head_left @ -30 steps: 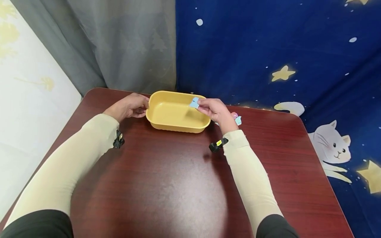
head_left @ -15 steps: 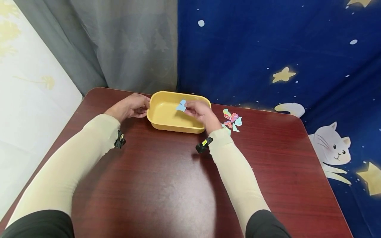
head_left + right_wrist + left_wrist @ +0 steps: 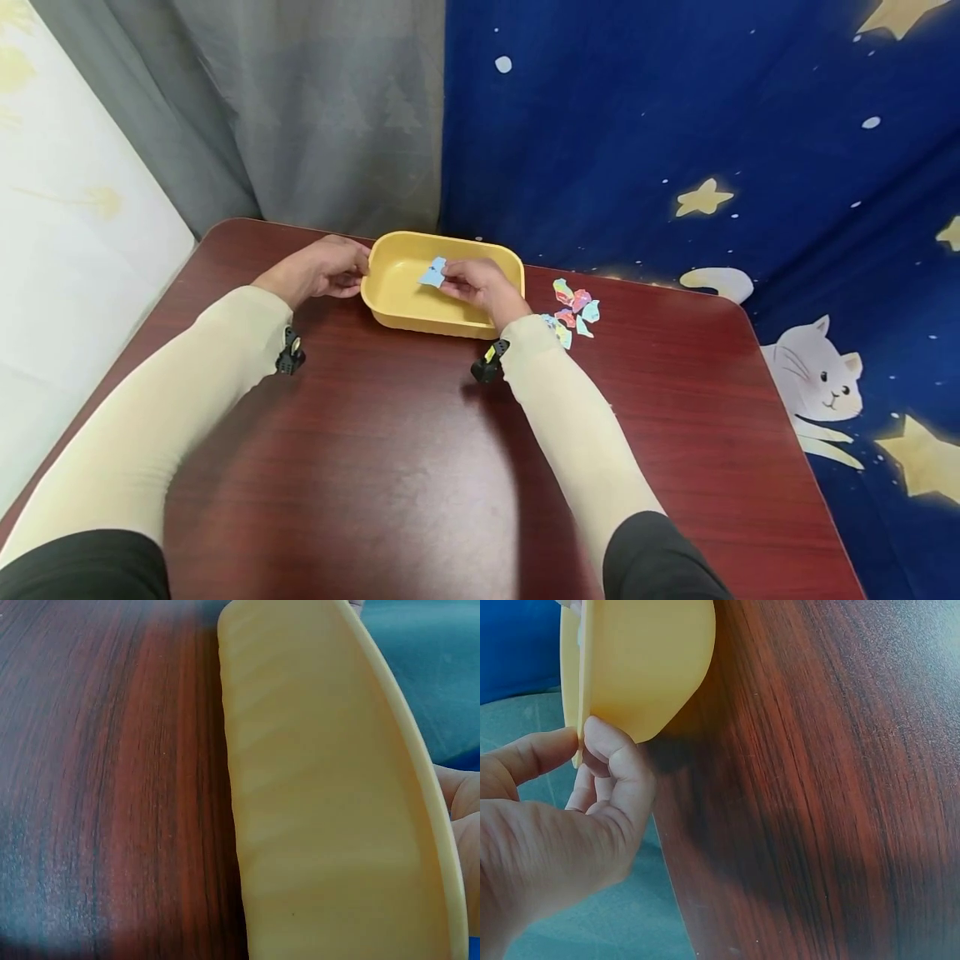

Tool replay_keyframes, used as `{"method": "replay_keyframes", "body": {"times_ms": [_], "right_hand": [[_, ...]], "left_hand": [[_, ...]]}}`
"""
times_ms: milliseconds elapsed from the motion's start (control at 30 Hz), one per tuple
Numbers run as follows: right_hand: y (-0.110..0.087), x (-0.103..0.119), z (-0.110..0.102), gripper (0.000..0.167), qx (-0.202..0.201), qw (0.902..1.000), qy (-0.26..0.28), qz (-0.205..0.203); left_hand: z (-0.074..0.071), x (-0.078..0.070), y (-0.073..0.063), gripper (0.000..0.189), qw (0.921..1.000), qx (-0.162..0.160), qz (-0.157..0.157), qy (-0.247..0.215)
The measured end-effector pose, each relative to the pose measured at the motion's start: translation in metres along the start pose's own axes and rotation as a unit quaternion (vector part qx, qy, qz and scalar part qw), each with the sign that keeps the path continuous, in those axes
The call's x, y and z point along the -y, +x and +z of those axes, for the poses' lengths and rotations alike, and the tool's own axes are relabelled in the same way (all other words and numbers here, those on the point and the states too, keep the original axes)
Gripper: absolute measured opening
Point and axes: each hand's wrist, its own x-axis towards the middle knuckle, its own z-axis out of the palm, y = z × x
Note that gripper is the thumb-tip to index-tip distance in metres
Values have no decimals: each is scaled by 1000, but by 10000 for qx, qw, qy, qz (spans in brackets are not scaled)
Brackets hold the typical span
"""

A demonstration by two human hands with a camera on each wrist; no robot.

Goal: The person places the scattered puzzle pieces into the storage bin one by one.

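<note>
A yellow plastic basin (image 3: pixel 405 320) stands near the table's back edge. At its left end my left hand (image 3: pixel 335 265) pinches the rim between thumb and fingers, and the left wrist view shows the thumb (image 3: pixel 551 750) on one side of that rim. My right hand (image 3: pixel 477 286) is over the basin's inside and pinches a light blue scrap of paper (image 3: pixel 432 272) with a torn-looking outline. In the right wrist view the basin's side wall (image 3: pixel 322 787) hides most of the right hand (image 3: pixel 466 825), and the scrap is out of sight there.
Several colourful scraps (image 3: pixel 581 302) lie on the dark red table (image 3: pixel 375 450) right of the basin, some close to the right sleeve. A grey curtain (image 3: pixel 345 117) and a blue star-patterned curtain (image 3: pixel 585 125) hang behind the table.
My right hand has moved left with the blue scrap, from the basin's right end to over its middle, uncovering the scraps on the table. The left hand stays on the rim.
</note>
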Motion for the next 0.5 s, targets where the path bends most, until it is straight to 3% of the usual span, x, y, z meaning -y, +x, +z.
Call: {"method": "replay_keyframes", "body": {"times_ms": [500], "right_hand": [[13, 6, 18, 36, -209, 9973, -671, 197]], "left_hand": [[-1, -1, 0, 49, 9999, 94, -66, -81]]}}
